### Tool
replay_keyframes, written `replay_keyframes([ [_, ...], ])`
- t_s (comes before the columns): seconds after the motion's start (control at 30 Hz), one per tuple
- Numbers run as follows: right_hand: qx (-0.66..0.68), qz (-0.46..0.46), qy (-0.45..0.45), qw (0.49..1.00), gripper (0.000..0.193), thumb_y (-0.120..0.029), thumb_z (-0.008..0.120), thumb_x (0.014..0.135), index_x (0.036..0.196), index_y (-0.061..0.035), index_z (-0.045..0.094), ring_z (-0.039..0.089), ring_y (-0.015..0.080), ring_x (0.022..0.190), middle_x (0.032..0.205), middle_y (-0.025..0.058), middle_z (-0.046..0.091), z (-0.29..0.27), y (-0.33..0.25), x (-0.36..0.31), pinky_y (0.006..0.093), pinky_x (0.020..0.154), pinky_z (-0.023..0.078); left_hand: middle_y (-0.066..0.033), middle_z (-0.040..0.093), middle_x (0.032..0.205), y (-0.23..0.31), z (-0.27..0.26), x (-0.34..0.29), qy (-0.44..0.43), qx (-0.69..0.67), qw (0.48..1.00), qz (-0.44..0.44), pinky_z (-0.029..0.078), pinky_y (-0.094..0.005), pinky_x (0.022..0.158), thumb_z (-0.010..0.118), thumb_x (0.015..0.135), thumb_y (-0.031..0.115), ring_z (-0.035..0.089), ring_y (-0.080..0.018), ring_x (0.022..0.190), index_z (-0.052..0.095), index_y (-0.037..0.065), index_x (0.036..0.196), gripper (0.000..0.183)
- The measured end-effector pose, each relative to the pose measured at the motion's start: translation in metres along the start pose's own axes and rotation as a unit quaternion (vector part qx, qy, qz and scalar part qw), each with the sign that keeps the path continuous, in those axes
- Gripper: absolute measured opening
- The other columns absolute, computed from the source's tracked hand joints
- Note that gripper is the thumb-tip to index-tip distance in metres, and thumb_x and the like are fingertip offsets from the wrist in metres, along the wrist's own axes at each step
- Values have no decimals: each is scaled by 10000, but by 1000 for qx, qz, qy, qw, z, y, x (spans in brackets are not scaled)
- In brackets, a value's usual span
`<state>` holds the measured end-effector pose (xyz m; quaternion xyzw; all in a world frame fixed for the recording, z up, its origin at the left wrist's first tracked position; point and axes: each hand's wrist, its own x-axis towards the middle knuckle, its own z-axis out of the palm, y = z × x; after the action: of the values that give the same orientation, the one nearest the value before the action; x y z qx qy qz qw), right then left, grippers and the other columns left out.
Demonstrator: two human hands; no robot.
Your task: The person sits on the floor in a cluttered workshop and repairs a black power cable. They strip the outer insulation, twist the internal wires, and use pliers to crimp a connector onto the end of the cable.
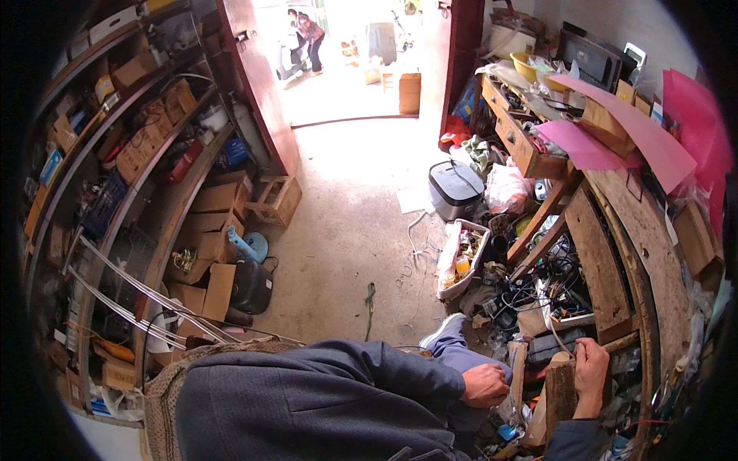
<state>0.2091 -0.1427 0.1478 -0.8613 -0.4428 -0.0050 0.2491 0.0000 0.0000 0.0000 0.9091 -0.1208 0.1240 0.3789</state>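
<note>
My left hand reaches across my bent leg with its fingers curled closed; their tips are turned down, and anything inside them is hidden. It rests at my knee, beside an upright wooden board. My right hand is closed too, fingers bent inward above a rough wood block. A thin pale cord runs up to its fingertips; whether they grip it is unclear. Just beyond that hand lies a dark grey box-like object.
A white bin of small parts, a rice cooker and tangled black cables lie ahead on the right. A wooden workbench lines the right side. Laden shelves and cartons stand left. A person is outside the doorway.
</note>
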Motion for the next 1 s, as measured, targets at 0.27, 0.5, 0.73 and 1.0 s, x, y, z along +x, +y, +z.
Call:
replay_keyframes([
  [0.27, 0, -29, 26, 999, 178, -155, 634, 961, 1048, -50, 749, 680, 390, 908, 978, 189, 728, 4, 5, -1, 467, 785, 533, -133, 688, 860, -11, -2, 0, -87, 7, 996, -14, 523, -497, 819, 673, 867, 283, 657, -369, 907, 674, 99, 847, 185],
  [0.5, -29, -70, 42, 996, 167, -195, 599, 973, 946, -40, 656, 657, 414, 730, 770, 211, 649, 4, 13, 3, 532, 655, 505, -128, 709, 799, 12, -16, 14, -80, 50, 995, 32, 508, -453, 841, 621, 926, 292, 677, -333, 843, 646, 79, 757, 273],
  [0.73, -5, -43, 65, 997, 155, -194, 633, 968, 991, -56, 701, 681, 383, 851, 902, 151, 714, 9, 7, 1, 488, 756, 542, -182, 709, 760, 17, -12, 16, -85, 71, 993, 33, 533, -493, 785, 627, 915, 310, 697, -362, 777, 715, 71, 785, 286],
  [1.0, -207, -25, 293, 933, 95, -130, 661, 911, 970, -78, 715, 681, 334, 838, 891, 128, 704, -55, 15, -6, 437, 758, 546, -188, 719, 767, 10, -6, 22, -103, 70, 992, -4, 546, -485, 793, 626, 914, 335, 706, -372, 762, 742, 79, 829, 294],
])
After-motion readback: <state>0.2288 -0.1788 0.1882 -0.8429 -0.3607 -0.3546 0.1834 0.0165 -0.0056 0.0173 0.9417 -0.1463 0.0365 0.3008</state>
